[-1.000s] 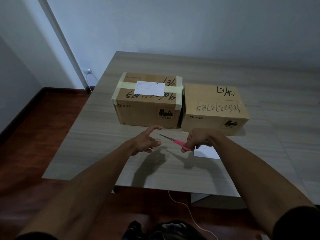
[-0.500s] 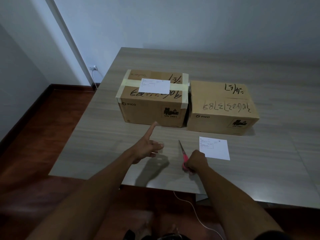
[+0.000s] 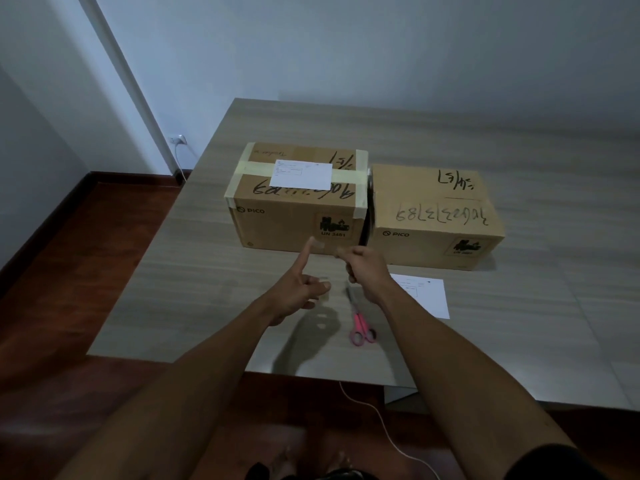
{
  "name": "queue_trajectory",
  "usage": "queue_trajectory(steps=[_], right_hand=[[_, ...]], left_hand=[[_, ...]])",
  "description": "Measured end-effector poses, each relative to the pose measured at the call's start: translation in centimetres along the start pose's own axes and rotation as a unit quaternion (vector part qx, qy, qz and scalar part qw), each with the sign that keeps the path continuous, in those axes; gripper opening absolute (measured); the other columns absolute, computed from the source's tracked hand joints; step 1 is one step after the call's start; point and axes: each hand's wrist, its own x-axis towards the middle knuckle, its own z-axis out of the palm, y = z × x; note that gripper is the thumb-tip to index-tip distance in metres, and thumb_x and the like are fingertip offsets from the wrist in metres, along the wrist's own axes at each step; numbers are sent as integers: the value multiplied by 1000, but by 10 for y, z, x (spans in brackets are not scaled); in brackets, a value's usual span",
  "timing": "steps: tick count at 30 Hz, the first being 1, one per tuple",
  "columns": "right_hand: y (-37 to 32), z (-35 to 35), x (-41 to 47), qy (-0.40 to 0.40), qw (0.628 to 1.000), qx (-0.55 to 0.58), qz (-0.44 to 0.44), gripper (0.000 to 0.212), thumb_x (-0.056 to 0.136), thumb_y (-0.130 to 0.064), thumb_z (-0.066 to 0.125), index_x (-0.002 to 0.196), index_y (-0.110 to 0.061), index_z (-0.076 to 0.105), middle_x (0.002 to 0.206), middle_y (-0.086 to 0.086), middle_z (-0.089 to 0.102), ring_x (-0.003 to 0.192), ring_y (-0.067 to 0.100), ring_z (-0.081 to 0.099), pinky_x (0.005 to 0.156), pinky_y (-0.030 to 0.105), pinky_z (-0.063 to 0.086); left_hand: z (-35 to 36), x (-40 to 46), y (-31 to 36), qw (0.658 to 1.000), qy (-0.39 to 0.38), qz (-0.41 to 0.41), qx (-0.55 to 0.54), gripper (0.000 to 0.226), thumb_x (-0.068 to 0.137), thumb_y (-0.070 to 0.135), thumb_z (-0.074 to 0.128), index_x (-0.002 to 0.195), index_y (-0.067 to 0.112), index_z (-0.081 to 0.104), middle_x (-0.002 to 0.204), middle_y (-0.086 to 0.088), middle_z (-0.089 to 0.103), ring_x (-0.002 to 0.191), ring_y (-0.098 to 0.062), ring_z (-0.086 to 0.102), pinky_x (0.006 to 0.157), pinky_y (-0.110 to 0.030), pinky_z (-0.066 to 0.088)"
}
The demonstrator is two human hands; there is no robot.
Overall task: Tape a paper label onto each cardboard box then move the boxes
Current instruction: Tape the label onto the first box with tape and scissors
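Pale walls and dark red floor around a grey wood-grain table [image 3: 519, 323]; on it, side by side and nearly touching, two cardboard boxes; left box [image 3: 294, 209] already banded with tape, white paper label [image 3: 301, 174] fixed on top; right box [image 3: 433, 216] bare of tape, handwriting only; loose paper label [image 3: 427, 296] flat on the table in front of it; pink-handled scissors [image 3: 360, 323] lying released between the forearms. Left hand [image 3: 298, 289] raised with index finger extended, other fingers curled; right hand [image 3: 363, 268] pinched loosely; a clear strip of tape [image 3: 323, 249] seemingly stretched between the two hands, too faint to confirm.
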Motion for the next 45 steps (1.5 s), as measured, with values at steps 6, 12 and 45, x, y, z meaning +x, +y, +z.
queue_trajectory(steps=[6,12,45], right_hand=[[-21,8,1,-26,998,45,-18,28,94,-30,74,90,-2,77,59,3,41,52,14,34,49,28,27],[-30,11,1,-23,998,58,-18,30,91,-30,78,92,0,78,57,1,43,51,13,36,48,27,29],[-96,32,35,-50,988,-97,-106,24,90,-21,74,77,-1,72,52,-6,50,47,6,40,54,26,38]], left_hand=[[2,1,10,1000,0,9,5,97,98,22,70,153,65,2,80,-4,60,86,-13,65,80,-34,51],[-1,1,13,1000,5,17,13,97,96,23,72,150,70,5,92,-12,58,91,-18,63,83,-37,53],[-64,34,66,920,328,-5,-216,32,92,37,69,115,20,55,94,-9,67,72,-19,68,57,-29,43]])
